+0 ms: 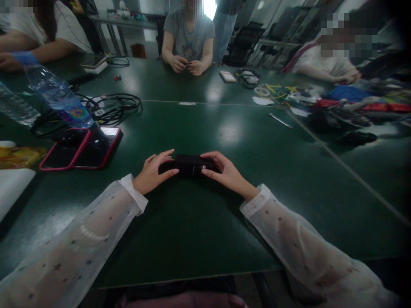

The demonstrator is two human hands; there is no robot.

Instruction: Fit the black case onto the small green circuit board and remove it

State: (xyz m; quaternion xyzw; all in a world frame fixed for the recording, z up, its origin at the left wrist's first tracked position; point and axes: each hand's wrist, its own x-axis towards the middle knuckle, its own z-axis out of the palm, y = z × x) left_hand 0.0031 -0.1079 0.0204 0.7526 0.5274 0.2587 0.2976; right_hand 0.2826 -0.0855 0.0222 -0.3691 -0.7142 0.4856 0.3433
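A small black box (189, 164) with tiny pale markings on its near face rests on the green table in front of me. At its right end, my right hand (223, 171) has the thumb on the near face and the fingers over the top and far side, gripping it. My left hand (156, 172) is at the left end, fingers stretched and apart from the thumb. The left thumb tip reaches the box's near left edge; whether it presses there I cannot tell. Sheer white sleeves with dark stars cover both my arms.
On the left are two pink-rimmed phones (99, 147), a water bottle (59, 96) and coiled black cables (123, 107). A wrench (280, 120) lies to the right, before a heap of cables and tools (359, 102). Several people sit around the green table (192, 235).
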